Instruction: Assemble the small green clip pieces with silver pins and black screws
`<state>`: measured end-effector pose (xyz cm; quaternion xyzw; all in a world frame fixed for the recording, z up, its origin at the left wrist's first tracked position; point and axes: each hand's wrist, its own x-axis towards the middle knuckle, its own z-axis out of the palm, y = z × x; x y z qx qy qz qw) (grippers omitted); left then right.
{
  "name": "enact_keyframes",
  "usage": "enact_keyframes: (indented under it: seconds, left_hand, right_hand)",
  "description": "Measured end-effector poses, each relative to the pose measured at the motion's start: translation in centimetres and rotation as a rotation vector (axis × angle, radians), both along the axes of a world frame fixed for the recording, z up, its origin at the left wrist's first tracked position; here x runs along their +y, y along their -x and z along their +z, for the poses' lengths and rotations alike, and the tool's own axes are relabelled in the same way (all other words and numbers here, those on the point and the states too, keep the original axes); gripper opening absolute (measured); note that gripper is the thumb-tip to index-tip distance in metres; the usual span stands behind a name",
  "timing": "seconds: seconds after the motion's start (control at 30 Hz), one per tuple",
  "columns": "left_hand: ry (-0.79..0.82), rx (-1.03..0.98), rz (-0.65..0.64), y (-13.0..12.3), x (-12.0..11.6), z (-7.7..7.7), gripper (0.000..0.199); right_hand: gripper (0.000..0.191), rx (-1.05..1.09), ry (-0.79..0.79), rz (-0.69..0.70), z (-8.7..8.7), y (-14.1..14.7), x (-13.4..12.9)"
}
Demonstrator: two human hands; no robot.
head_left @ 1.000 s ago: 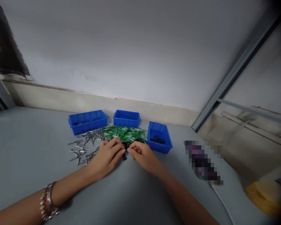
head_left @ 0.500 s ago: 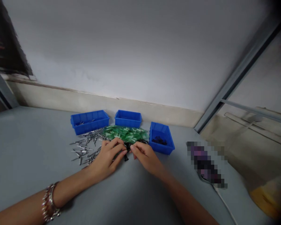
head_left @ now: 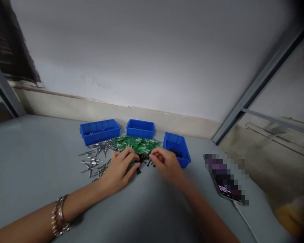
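head view, lower middle of the frame: the left hand (head_left: 119, 167) low over the grey table (head_left: 27, 165), fingers curled and a little spread, tips down beside a small scatter of black fasteners (head_left: 143, 161), with no clear pinch. the right hand (head_left: 166, 163), slightly blurred, fingers bunched, tips angled toward the same scatter; whether anything sits between them, impossible to tell. the black fasteners just between the two hands, within easy reach of both, and one stray piece near the left hand's fingertips. metal bracelets (head_left: 60, 216) around the left wrist, lower left.

just above the hands, a heap of green plastic strips (head_left: 136, 145), touching the scatter. to its left, loose silver rivets (head_left: 93, 158), fanned flat beside the left hand, each kind in its own heap, apparently for easy telling apart. along the far side, three blue plastic bins: left bin (head_left: 100, 132), middle bin (head_left: 140, 129), and right bin (head_left: 177, 143), tilted on the table, with dark small parts (head_left: 176, 152) inside, within short reach of the right hand. at the right, a phone (head_left: 224, 179), pixelated, and its white cable (head_left: 245, 219), well apart from the work.
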<state>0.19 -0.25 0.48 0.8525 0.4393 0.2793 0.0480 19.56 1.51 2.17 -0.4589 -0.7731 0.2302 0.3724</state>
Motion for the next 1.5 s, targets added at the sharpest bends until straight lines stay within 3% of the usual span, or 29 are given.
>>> enact_keyframes:
  seconds: [0.1, 0.2, 0.27, 0.37, 0.53, 0.73, 1.03, 1.13, 1.33, 1.5]
  left_hand:
    - [-0.002, 0.023, 0.009, 0.1, 0.2, -0.4, 0.016]
    - [-0.014, 0.05, 0.01, 0.2, 0.3, -0.7, 0.017]
    - [-0.014, 0.064, 0.003, 0.2, 0.3, -0.8, 0.017]
    - [0.001, 0.084, -0.016, 0.1, 0.2, -0.8, 0.017]
    - [0.012, 0.163, -0.047, 0.1, 0.1, -0.8, 0.014]
    - [0.002, 0.236, -0.064, 0.0, 0.1, -0.8, 0.011]
    - [-0.011, 0.252, -0.103, -0.1, 0.1, -0.4, 0.016]
    - [0.024, 0.143, -0.127, 0.0, 0.3, -0.2, 0.016]
    - [0.306, -0.391, -0.209, 0.0, 0.8, 0.5, 0.01]
    - [0.463, -0.535, -0.234, 0.0, 1.0, 0.5, 0.015]
  right_hand:
    - [0.014, -0.144, -0.298, -0.305, 0.8, -2.4, 0.8]
    - [0.016, -0.327, -0.377, -0.549, 0.7, -4.2, 1.5]
    - [0.017, -0.439, -0.371, -0.637, 0.3, -4.8, 1.8]
    - [0.017, -0.494, -0.393, -0.66, -0.2, -4.8, 2.0]
    - [0.019, -0.342, -0.42, -0.447, -0.2, -3.1, 1.3]
    - [0.016, -0.278, -0.282, -0.112, -0.6, 0.1, -0.2]
    - [0.014, -0.27, -0.165, -0.015, -1.1, 0.7, -0.5]
    - [0.017, -0.246, -0.098, 0.061, -1.2, 0.7, -0.4]
    - [0.021, -0.15, 0.088, 0.304, -0.4, 0.9, -0.3]
    - [0.023, -0.005, 0.33, 0.361, 0.4, 1.2, -0.6]
